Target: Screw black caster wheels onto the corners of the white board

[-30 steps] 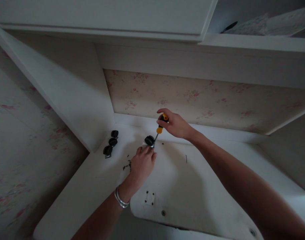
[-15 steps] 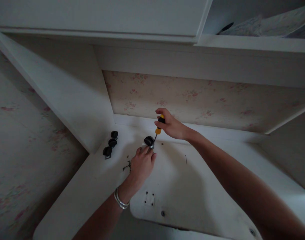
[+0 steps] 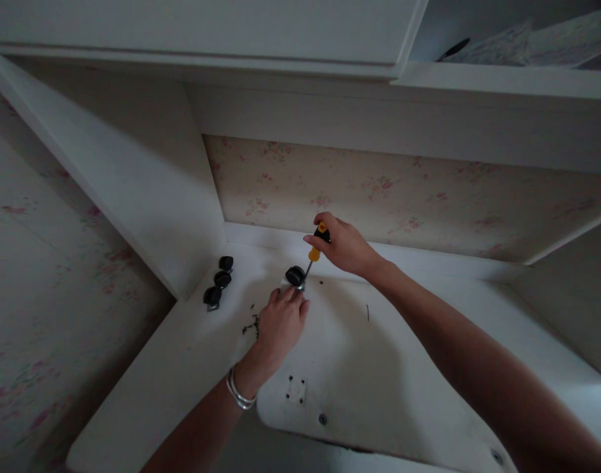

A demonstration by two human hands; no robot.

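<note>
My right hand (image 3: 344, 243) is closed around the yellow and black handle of a screwdriver (image 3: 314, 253). The screwdriver's shaft slants down to the metal base of a black caster wheel (image 3: 295, 275) on a white panel (image 3: 349, 341). My left hand (image 3: 283, 318), palm down, holds that caster by its base, fingertips bent against the metal; the exact contact is partly hidden. Several small dark screws (image 3: 252, 326) lie beside my left hand, partly covered by it. Left of them, loose black casters stand in a row, the nearest caster (image 3: 212, 297) showing its metal plate.
Close to the panel's near edge is a pale square mark with screw holes (image 3: 295, 389), and a round metal fitting (image 3: 322, 418). A thin dark strand (image 3: 368, 312) lies on the panel. White side boards (image 3: 147, 171) and a floral wall (image 3: 330, 184) enclose the space.
My right hand has turned slightly on the screwdriver handle, its fingers shifting their grip. The screwdriver's tip stays at the caster's base, and my left hand keeps its place.
</note>
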